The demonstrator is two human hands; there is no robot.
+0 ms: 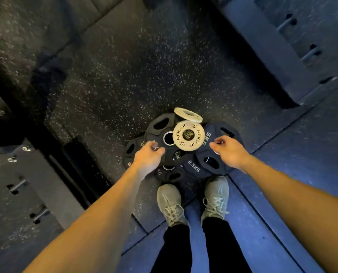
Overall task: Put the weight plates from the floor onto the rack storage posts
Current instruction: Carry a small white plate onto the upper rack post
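Your floor (125,75) looks like rough black rubber with white specks. At 12 o'clock of your shoes (170,203), the black plates (158,133) look matt and rubbery. The pale plates (187,135) look hard and smooth. Your shoes look like soft cloth.

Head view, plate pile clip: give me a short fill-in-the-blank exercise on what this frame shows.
1. The white plate lying on top of the pile carries the brand word ____.
2. The black plate under the right hand is marked ____ KG.
3. A second white plate lies on the pile's ____ edge, away from the shoes.
4. The left hand reaches down to a ____ plate with grip holes.

Missing words: ROGUE; 5; far; black
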